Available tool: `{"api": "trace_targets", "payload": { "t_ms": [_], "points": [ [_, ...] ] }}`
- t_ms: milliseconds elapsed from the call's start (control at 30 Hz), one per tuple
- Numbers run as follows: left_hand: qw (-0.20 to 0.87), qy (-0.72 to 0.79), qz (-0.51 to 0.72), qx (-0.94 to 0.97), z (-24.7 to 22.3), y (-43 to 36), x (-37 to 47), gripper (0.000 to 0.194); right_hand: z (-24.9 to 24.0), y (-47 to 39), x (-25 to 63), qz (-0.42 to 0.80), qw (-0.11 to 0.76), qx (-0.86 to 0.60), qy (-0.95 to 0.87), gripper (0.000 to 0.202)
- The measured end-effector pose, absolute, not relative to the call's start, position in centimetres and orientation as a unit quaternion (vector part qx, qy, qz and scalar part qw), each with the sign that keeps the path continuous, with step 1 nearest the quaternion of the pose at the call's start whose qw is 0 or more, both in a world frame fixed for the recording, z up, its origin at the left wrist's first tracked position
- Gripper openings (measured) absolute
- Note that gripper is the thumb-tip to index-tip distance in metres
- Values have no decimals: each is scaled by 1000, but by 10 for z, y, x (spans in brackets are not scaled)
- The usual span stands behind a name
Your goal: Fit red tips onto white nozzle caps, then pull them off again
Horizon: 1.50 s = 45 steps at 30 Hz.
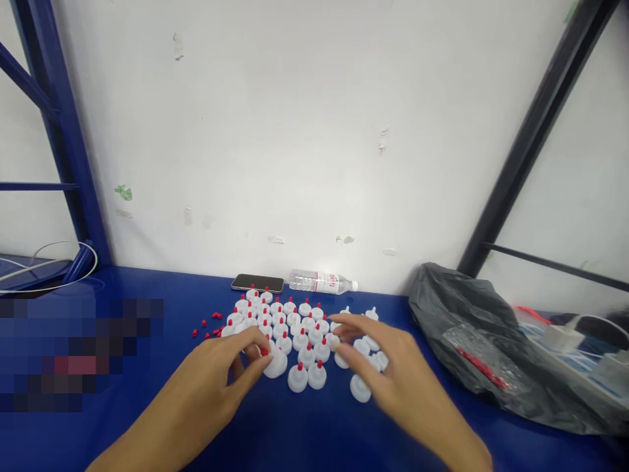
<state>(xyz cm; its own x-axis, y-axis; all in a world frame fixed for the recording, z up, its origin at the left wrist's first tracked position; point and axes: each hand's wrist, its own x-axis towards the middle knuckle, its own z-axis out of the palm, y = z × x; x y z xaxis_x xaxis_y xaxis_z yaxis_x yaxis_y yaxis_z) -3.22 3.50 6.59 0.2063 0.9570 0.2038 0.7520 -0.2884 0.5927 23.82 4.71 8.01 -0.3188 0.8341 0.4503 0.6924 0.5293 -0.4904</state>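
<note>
My left hand [221, 370] is closed in a pinch on a small red tip cap [264, 352], at the edge of a white nozzle lid [277, 364]. Whether that cap sits on the lid's spout is hidden by the fingers. My right hand [393, 364] hovers with thumb and fingers apart over the right side of the group, beside white nozzle lids without red tips [360, 388]. Between the hands stand many white lids with red tips [317, 375], upright on the blue table [295, 432].
Loose red tip caps [216, 315] lie left of the lids. Behind them are a phone [257, 282] and a clear plastic bottle [319, 282] on its side. A black plastic bag [442, 328] with a clear packet [484, 364] lies at right, near a power strip [565, 337].
</note>
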Motion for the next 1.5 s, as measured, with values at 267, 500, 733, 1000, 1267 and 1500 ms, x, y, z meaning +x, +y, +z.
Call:
{"api": "trace_targets", "payload": {
  "t_ms": [267, 500, 733, 1000, 1267, 1500],
  "points": [
    [231, 466, 372, 769, 77, 1, -10, 33, 78, 18, 189, 165, 303, -357, -868, 39],
    [172, 474, 362, 784, 70, 8, -12, 47, 80, 27, 211, 11, 297, -348, -889, 25],
    [60, 626, 329, 704, 86, 32, -74, 49, 89, 65, 302, -94, 385, -568, -721, 30],
    [81, 609, 89, 784, 58, 41, -44, 24, 66, 90, 343, -24, 287, -629, -722, 38],
    [77, 585, 77, 803, 43, 51, -56, 28, 48, 97, 362, 72, 207, -680, -700, 25],
    [10, 601, 122, 790, 49, 42, -38, 34, 50, 93, 361, 163, 239, -649, -704, 29]
  ]
}}
